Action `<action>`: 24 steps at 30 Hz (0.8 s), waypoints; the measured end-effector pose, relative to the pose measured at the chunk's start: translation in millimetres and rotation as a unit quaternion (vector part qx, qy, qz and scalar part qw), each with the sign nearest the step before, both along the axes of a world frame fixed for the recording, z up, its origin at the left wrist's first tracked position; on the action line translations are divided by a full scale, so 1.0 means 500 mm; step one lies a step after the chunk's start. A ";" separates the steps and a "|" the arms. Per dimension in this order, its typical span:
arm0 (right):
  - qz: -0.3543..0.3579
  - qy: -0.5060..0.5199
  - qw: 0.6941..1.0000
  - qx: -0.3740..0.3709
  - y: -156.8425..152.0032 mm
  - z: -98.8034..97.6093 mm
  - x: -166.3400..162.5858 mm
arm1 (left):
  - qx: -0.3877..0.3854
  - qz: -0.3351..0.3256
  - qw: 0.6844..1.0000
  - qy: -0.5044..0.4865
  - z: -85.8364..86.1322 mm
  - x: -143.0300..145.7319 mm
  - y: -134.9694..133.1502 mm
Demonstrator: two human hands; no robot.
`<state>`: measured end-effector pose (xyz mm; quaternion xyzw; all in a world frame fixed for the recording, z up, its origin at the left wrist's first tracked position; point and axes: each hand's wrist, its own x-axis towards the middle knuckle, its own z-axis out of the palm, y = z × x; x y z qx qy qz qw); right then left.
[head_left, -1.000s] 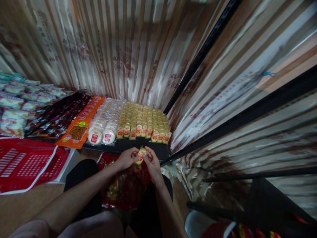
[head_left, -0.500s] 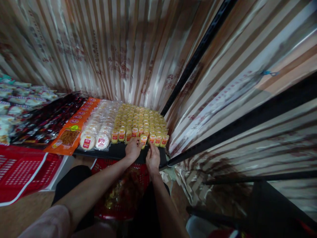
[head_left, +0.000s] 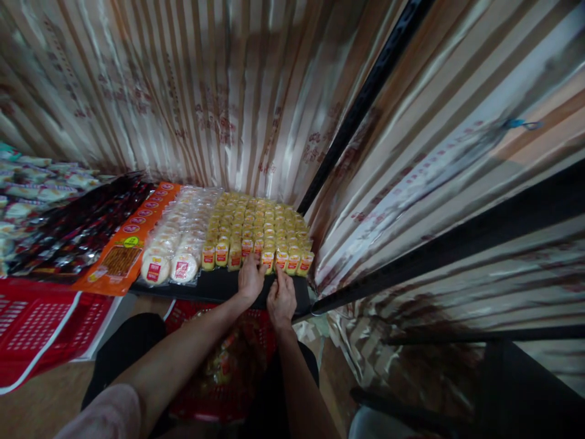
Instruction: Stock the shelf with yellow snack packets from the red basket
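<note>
Rows of small yellow wrapped cakes (head_left: 256, 222) with red-and-white labels stand at the right end of a black shelf (head_left: 214, 288). My left hand (head_left: 250, 280) is at the front row, its fingers bent against a yellow cake packet (head_left: 267, 260) that stands upright in line with the others. Just to the right, my right hand (head_left: 281, 299) has its fingertips at the base of the neighbouring packet (head_left: 281, 261). Its index finger points forward and the other fingers are partly curled, with nothing visible in them.
Left of the cakes lie round white crackers (head_left: 155, 267), an orange snack bag (head_left: 119, 259), dark packets (head_left: 55, 238) and white packets (head_left: 27, 189). Red baskets (head_left: 41, 323) sit below. Black posts (head_left: 361, 116) and striped sheeting (head_left: 256, 91) enclose the back and right.
The cake packet at my left fingers has shifted slightly right and lines up with the front row. My right hand's fingers are more bent. The view has tilted a little.
</note>
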<state>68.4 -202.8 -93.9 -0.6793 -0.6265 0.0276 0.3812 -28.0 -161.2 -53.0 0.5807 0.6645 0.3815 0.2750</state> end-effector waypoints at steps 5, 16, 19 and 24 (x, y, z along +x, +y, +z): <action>0.026 -0.032 0.999 -0.025 -0.006 0.005 -0.002 | 0.036 0.000 0.999 0.012 -0.012 0.007 0.002; 0.009 -0.060 0.996 -0.059 -0.004 0.015 -0.011 | 0.045 -0.022 0.998 0.032 -0.019 0.017 0.009; 0.004 -0.065 0.996 -0.058 -0.004 0.016 -0.013 | 0.043 -0.014 0.999 0.012 -0.018 0.017 0.009; 0.007 -0.073 0.996 -0.055 -0.004 0.014 -0.013 | 0.060 -0.022 0.997 -0.049 -0.033 0.009 0.007</action>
